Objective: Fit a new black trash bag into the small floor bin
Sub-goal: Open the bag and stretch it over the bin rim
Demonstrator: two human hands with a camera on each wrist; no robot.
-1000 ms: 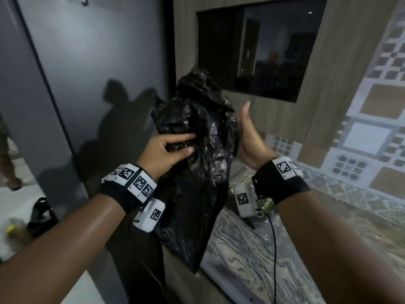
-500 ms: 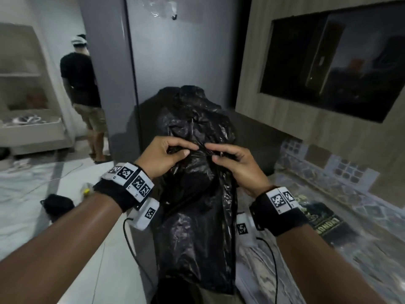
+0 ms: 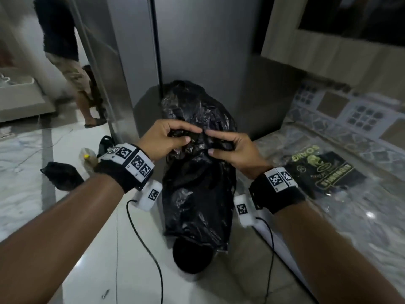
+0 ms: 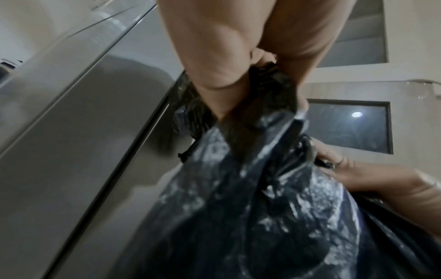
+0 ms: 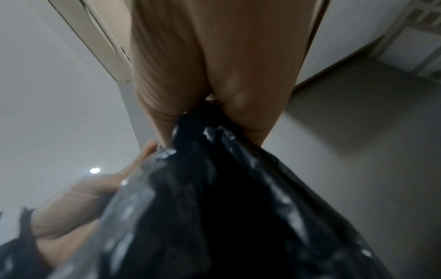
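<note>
The head view looks forward and steeply down from above at both forearms, the floor [image 3: 92, 249] and the grey fridge [image 3: 197, 51] at 12 o'clock. Each wrist view sits very close under its own palm, facing up along the fingers toward walls and ceiling. All three share the black trash bag [image 3: 197, 194]; each wrist view also catches the opposite hand.

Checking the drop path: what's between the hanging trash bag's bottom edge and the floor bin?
Nothing: in the head view the trash bag, pinched by left hand and right hand, hangs directly over the floor bin, its bottom overlapping the rim.
</note>
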